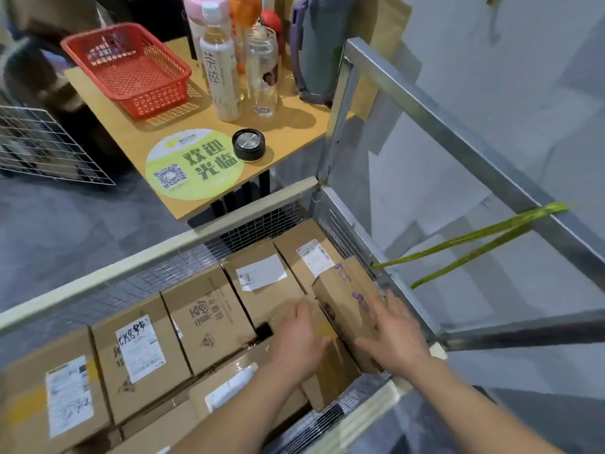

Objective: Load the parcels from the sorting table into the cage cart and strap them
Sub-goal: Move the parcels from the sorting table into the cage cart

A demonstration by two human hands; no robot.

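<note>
Cardboard parcels [209,317] nearly fill the cage cart [157,253]; the left hand [296,344] and right hand [394,339], fingers spread flat, press a tilted parcel [347,301] into the corner. The green strap [474,247] hangs unused, so strapping seems left.

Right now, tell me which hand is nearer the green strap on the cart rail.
Right. The right hand rests on the tilted box in the cart corner, just below where the green strap meets the mesh. The left hand lies further left, on the neighbouring boxes.
</note>
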